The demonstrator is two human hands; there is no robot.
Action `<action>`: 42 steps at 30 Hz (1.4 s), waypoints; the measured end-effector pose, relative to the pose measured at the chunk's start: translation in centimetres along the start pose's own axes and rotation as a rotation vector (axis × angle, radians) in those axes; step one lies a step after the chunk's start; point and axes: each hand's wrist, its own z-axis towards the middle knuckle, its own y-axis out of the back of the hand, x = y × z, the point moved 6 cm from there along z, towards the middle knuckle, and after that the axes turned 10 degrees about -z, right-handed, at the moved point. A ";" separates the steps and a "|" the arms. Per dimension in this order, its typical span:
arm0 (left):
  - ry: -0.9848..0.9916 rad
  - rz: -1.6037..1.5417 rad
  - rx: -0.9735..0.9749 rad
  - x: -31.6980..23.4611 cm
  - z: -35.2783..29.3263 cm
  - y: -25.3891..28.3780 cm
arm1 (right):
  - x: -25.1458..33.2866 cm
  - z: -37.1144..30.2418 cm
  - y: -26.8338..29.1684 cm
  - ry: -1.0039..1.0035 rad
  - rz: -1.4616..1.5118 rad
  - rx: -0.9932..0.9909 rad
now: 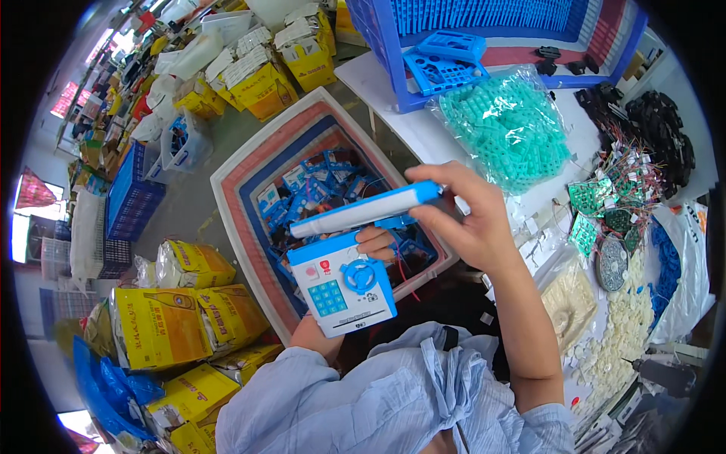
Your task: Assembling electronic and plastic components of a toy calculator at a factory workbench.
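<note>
My left hand (376,244) grips a white and blue toy safe front (349,291) from behind. On its white face are a blue round dial, a square blue keypad and a slot near the lower edge. Its fingers curl over the top edge; the palm is hidden. Just above it, my right hand (480,219) pinches the right end of a flat white panel with blue edges (363,212), seen nearly edge-on and tilted up to the right. Beneath both hands, a large striped bin (238,178) holds many blue and white parts (321,178) with wires.
On the right, a white table bears a bag of green plastic parts (507,125), wired circuit boards (594,197), a bag of beige pieces (567,303) and loose cream pieces (620,318). A blue crate (378,45) stands behind. Yellow cartons (159,325) are stacked left.
</note>
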 end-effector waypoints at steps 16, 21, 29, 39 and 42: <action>0.029 0.284 0.042 0.2 -5.0 -7.0 | -9.9 -1.3 -5.4 -0.841 0.743 -0.154; 0.031 0.373 0.065 0.8 -4.9 -9.7 | -12.0 -2.2 -9.9 -0.947 0.929 0.050; -0.118 0.566 -0.052 -1.6 -6.4 -8.5 | -12.5 -2.2 -11.3 -0.795 1.033 0.054; -0.097 0.678 -0.747 -12.5 -16.2 9.9 | -14.2 -6.0 -15.8 -0.246 -0.184 0.472; -0.182 0.954 -1.086 -14.6 -21.6 14.9 | -14.5 -7.0 -16.7 -0.350 -0.289 0.728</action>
